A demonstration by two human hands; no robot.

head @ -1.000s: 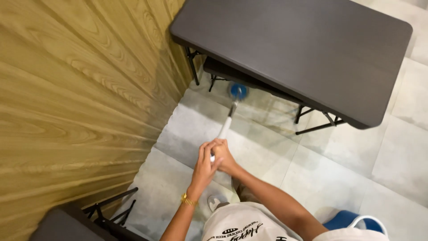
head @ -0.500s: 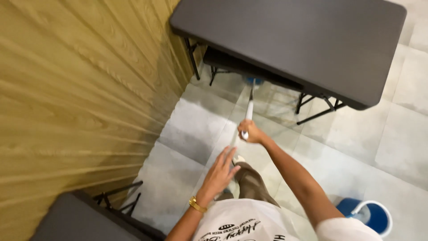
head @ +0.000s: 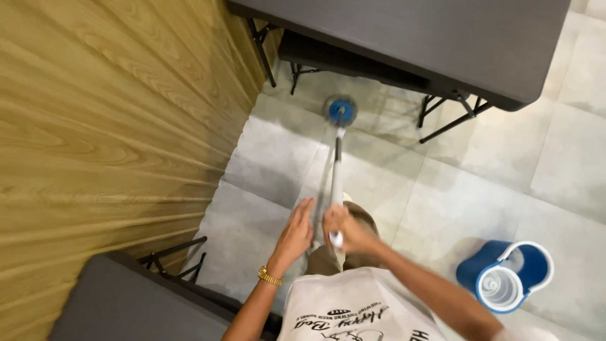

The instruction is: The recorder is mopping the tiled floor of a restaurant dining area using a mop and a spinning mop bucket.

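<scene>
I look down at a mop with a long white handle point(head: 336, 183) and a round blue head point(head: 341, 111) resting on the grey tiled floor at the edge of a dark table point(head: 442, 44). My right hand point(head: 346, 228) is closed around the top end of the handle. My left hand point(head: 297, 230), with a gold bracelet at the wrist, lies beside the handle with fingers stretched out, touching or nearly touching it.
A blue and white spin bucket point(head: 505, 275) stands on the floor at the lower right. A wood-panelled wall point(head: 107, 139) runs along the left. Another dark table point(head: 126, 303) with metal legs sits at the lower left.
The mop head has come back out from under the table toward me. My right hand slid down to the handle's top end, and my left hand has opened beside the handle.
</scene>
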